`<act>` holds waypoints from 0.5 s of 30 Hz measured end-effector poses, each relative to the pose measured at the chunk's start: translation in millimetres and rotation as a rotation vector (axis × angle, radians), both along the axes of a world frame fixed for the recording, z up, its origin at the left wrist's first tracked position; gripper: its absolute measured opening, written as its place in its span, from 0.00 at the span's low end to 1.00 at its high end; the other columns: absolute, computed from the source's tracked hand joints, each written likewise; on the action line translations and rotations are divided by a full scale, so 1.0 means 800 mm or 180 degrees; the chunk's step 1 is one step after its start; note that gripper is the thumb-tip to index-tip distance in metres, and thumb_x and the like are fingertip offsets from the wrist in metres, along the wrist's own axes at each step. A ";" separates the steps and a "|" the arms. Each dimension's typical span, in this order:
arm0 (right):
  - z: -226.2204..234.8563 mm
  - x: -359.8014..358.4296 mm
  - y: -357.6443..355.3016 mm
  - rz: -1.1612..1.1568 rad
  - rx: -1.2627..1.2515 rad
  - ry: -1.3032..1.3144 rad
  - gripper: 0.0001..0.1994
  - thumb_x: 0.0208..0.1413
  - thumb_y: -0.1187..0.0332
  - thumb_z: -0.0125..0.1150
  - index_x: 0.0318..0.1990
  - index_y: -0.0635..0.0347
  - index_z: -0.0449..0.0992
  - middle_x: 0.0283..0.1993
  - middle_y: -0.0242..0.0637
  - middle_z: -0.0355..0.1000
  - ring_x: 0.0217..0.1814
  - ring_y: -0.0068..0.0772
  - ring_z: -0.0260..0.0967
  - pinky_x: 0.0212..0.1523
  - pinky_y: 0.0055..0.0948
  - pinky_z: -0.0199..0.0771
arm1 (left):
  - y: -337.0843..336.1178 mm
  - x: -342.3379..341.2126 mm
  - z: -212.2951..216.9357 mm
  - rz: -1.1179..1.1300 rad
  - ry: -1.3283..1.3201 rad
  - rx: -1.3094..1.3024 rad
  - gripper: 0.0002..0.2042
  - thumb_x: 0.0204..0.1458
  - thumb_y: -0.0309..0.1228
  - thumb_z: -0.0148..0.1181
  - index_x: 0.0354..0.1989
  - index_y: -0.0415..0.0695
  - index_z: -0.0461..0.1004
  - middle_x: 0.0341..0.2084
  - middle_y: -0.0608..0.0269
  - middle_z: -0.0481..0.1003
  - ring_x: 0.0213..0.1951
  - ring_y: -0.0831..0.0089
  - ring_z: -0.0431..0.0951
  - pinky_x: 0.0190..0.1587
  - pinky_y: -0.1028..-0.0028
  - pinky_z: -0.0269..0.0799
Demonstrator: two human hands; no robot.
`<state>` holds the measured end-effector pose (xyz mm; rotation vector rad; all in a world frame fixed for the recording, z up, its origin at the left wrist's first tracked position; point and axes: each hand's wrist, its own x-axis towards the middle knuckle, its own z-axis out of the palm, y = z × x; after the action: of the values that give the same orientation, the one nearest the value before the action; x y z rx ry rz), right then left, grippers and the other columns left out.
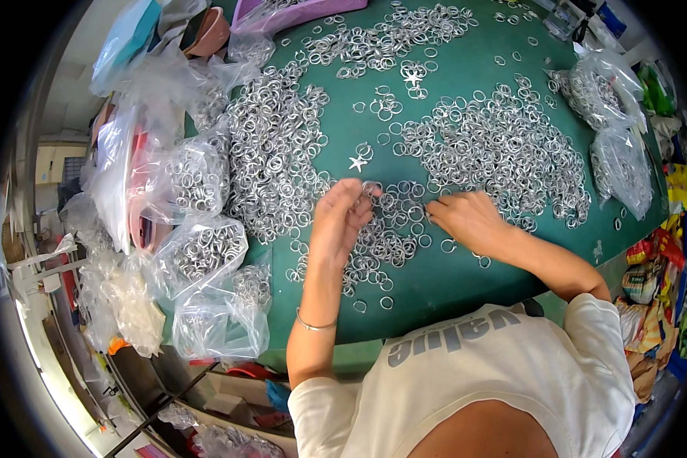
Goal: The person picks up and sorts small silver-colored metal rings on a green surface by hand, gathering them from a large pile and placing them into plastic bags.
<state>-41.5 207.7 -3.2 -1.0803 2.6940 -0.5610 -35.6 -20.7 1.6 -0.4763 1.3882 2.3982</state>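
My left hand [342,219] is closed, fingers curled and thumb pinched against a silver ring [371,188]. It hovers beside a small heap of rings [385,246] in the middle of the green table [324,311]. Across that heap, my right hand [469,220] reaches down with its fingers bunched together at the edge of the large right-hand pile of rings [504,145]; its fingertips are partly hidden, so what they pinch cannot be made out. Just beyond my left hand lies a silver starfish-shaped piece [357,163] with a ring or two by it.
Another big ring pile [271,153] spreads to the left, and one more [389,37] at the far side. Clear plastic bags of rings [206,252] line the left edge; others [622,168] sit at the right. A purple tray [294,14] stands at the far edge.
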 end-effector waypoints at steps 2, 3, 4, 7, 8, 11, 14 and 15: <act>0.014 -0.002 0.009 0.0307 0.0348 -0.0555 0.06 0.47 0.68 0.56 0.33 0.58 0.73 0.22 0.40 0.70 0.25 0.45 0.70 0.23 0.40 0.66 | 0.001 0.021 0.003 0.0172 -0.0144 0.0079 0.08 0.54 0.28 0.45 0.39 0.39 0.68 0.29 0.57 0.71 0.23 0.82 0.61 0.25 0.83 0.61; 0.024 -0.009 0.013 0.0179 0.0219 -0.0912 0.07 0.47 0.67 0.57 0.33 0.57 0.74 0.23 0.40 0.71 0.25 0.45 0.70 0.23 0.40 0.66 | 0.000 0.031 0.003 0.0229 -0.0155 0.0199 0.10 0.54 0.28 0.44 0.41 0.38 0.67 0.29 0.56 0.71 0.23 0.81 0.62 0.25 0.82 0.62; 0.039 -0.018 0.015 0.0052 0.0084 -0.1267 0.07 0.47 0.67 0.57 0.34 0.57 0.74 0.24 0.39 0.72 0.25 0.45 0.70 0.24 0.40 0.67 | 0.001 0.042 0.003 0.0289 -0.0165 0.0313 0.11 0.54 0.28 0.43 0.42 0.37 0.66 0.29 0.56 0.71 0.23 0.80 0.63 0.26 0.82 0.62; 0.022 -0.032 -0.005 -0.0538 -0.0467 -0.0634 0.09 0.48 0.64 0.59 0.35 0.57 0.74 0.28 0.40 0.73 0.26 0.46 0.70 0.26 0.40 0.68 | 0.014 0.053 0.006 0.0353 -0.0145 0.0192 0.13 0.56 0.31 0.41 0.42 0.34 0.67 0.28 0.56 0.70 0.25 0.77 0.65 0.28 0.78 0.64; 0.010 -0.036 -0.022 -0.0574 -0.0705 -0.0219 0.09 0.48 0.64 0.59 0.34 0.58 0.74 0.28 0.40 0.73 0.26 0.46 0.70 0.26 0.41 0.67 | 0.018 0.055 0.005 0.0304 -0.0056 0.0131 0.13 0.56 0.31 0.42 0.41 0.34 0.68 0.27 0.57 0.70 0.25 0.77 0.65 0.29 0.78 0.64; 0.007 -0.043 -0.044 -0.0475 -0.0375 0.0148 0.09 0.47 0.64 0.59 0.28 0.61 0.71 0.26 0.41 0.72 0.27 0.47 0.70 0.27 0.43 0.67 | 0.014 0.058 -0.001 -0.0080 0.0067 -0.0251 0.11 0.57 0.29 0.44 0.39 0.35 0.70 0.23 0.64 0.69 0.22 0.81 0.64 0.23 0.83 0.60; 0.004 -0.045 -0.024 -0.0569 -0.0279 -0.0092 0.08 0.44 0.66 0.61 0.27 0.60 0.72 0.23 0.42 0.71 0.28 0.48 0.69 0.27 0.43 0.67 | 0.014 0.062 0.007 -0.0331 0.0243 -0.0824 0.10 0.56 0.22 0.43 0.42 0.37 0.70 0.21 0.69 0.68 0.19 0.85 0.62 0.19 0.85 0.56; 0.016 -0.048 -0.012 -0.0428 -0.0129 -0.0414 0.08 0.44 0.66 0.61 0.27 0.60 0.72 0.22 0.42 0.71 0.27 0.48 0.69 0.27 0.43 0.67 | 0.015 0.060 0.006 -0.0311 0.0322 -0.1024 0.10 0.56 0.21 0.43 0.42 0.37 0.71 0.21 0.68 0.69 0.19 0.85 0.62 0.20 0.84 0.57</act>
<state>-80.0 198.0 9.5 -0.8449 2.6653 -0.6859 12.1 -8.4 6.8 -0.3583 1.8101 2.1557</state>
